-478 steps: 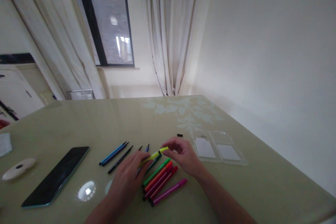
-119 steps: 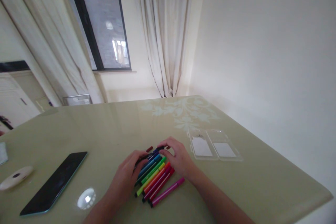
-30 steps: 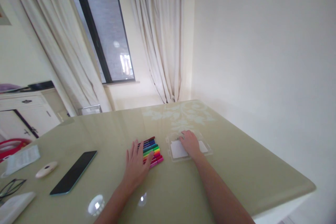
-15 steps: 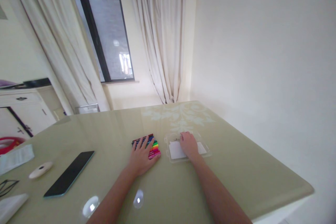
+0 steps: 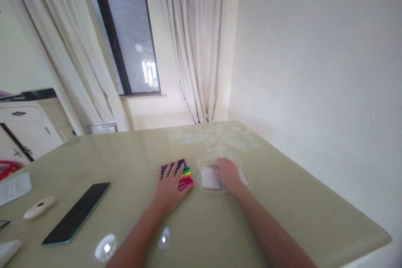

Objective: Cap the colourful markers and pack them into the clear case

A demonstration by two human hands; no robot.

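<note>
My left hand (image 5: 170, 187) lies with fingers spread over a row of coloured marker pens (image 5: 186, 174) on the table. The pens run from dark shades at the far side to pink at the near side; the palm and fingers cover part of them. Just to the right is a clear plastic case (image 5: 216, 191) with white paper or card (image 5: 210, 177) in it. My right hand (image 5: 228, 173) is over the case, fingers bent down into it. Its fingertips are partly hidden, and what they hold, if anything, does not show.
A black tablet-like slab (image 5: 77, 213) lies on the table (image 5: 132, 163) at left, beside a white oval object (image 5: 39, 207) and a pale folded sheet (image 5: 15, 188). A white wall (image 5: 314, 71) borders the right side. Curtains (image 5: 197, 42) and a window stand behind.
The view has shifted slightly, so things at the left sit nearer the frame's edge. Both hands stay at nearly the same places, on the pens and in the case.
</note>
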